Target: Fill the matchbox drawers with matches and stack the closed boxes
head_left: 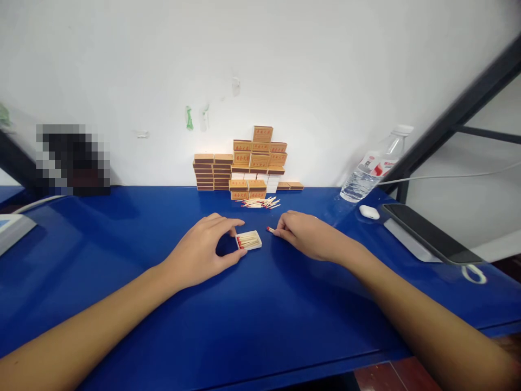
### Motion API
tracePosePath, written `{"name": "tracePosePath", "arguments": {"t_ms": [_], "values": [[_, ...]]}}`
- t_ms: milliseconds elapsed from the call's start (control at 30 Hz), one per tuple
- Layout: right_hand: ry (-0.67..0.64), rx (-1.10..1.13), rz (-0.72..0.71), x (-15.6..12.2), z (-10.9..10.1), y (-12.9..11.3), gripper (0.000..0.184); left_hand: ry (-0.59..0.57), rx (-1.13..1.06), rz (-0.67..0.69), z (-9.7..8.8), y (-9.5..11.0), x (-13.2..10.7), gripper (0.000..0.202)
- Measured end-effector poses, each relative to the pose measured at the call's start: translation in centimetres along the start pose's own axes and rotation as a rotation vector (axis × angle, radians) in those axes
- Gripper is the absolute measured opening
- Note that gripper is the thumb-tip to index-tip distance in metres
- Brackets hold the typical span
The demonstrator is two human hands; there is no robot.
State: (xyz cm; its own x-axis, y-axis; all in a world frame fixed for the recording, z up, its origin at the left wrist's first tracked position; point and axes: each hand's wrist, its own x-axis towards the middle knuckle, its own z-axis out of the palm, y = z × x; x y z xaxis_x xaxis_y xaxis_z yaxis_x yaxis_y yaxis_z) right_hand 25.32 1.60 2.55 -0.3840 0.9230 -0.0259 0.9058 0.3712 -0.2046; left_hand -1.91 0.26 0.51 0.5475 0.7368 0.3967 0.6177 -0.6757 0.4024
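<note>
A small white matchbox tray (254, 247) lies on the blue table, with several red-headed matches (246, 239) side by side in it. My left hand (207, 244) holds the tray at its left end, thumb at the near corner and a finger at the far one; the index finger stretches out above. To the right of the tray, my right hand (301, 233) pinches a match (270, 229), its red head pointing left. Whether more than one match is in that pinch is hidden by the fingers. Beyond both hands lies a loose pile of matches (262, 203).
Stacked matchboxes (260, 161) stand against the wall, with white trays (273, 182) among them. On the right are a tilted water bottle (362, 176), a white earphone case (369, 212) and a phone (431, 232). A white device (14, 231) sits at the table's left edge.
</note>
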Motion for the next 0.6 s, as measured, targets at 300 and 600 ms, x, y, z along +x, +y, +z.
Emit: {"name": "tracePosePath", "arguments": {"t_ms": [300,600], "values": [[-0.065,-0.135,-0.041,-0.4,-0.7,-1.1,0.029,0.002,-0.001,0.001,0.1,0.0,-0.1,0.044],[-0.045,-0.192,-0.075,-0.4,-0.7,-1.1,0.027,0.011,-0.009,0.032,-0.1,0.2,0.0,0.043]]}}
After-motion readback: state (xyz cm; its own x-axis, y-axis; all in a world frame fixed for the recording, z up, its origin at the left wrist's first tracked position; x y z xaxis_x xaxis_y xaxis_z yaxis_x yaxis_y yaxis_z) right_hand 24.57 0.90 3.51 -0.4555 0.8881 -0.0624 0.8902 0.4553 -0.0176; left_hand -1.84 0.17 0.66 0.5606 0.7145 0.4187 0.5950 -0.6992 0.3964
